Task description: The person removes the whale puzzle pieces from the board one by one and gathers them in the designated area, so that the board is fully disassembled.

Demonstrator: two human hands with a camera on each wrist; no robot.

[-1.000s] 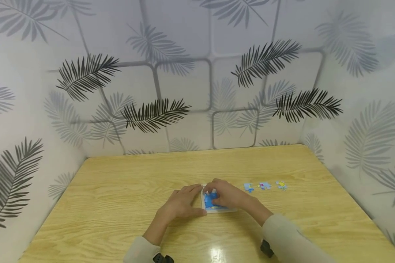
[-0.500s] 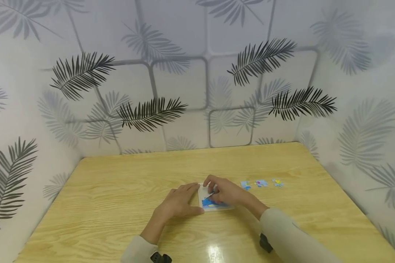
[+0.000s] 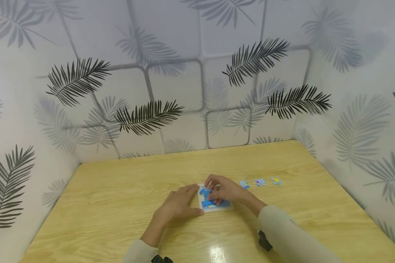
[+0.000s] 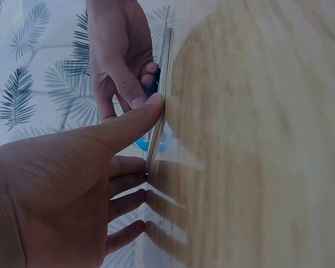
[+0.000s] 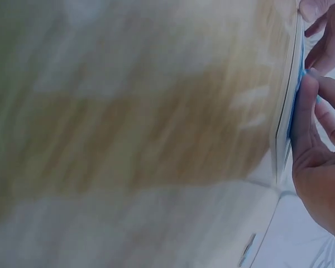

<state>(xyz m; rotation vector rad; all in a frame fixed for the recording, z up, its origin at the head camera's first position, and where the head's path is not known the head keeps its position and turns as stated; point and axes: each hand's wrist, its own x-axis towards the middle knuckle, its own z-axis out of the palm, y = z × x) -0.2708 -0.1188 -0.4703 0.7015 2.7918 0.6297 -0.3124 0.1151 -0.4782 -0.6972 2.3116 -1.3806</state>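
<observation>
A small jigsaw tray [image 3: 219, 210] with a white rim lies on the table, its lower part filled with blue picture pieces. My left hand [image 3: 177, 205] steadies its left side, fingertips at the far left corner and thumb at the near left corner. Over the tray, my right hand [image 3: 224, 189] pinches a blue jigsaw piece [image 3: 204, 191] between thumb and fingers, above the upper left area. In the right wrist view the right thumb [image 5: 304, 106] lies close against the tray's surface. The right fingers hide part of the tray.
To the right of the tray three loose jigsaw pieces lie in a row: a light blue one [image 3: 244, 185], one with a pink spot [image 3: 260, 182] and one with a yellow shape [image 3: 276, 180]. The wooden table [image 3: 118, 204] meets leaf-patterned walls at its back and sides.
The blue piece in my right hand was seen edge-on half a second ago; now its blue face shows over the tray's upper left. My left hand stays at the tray's edge.
</observation>
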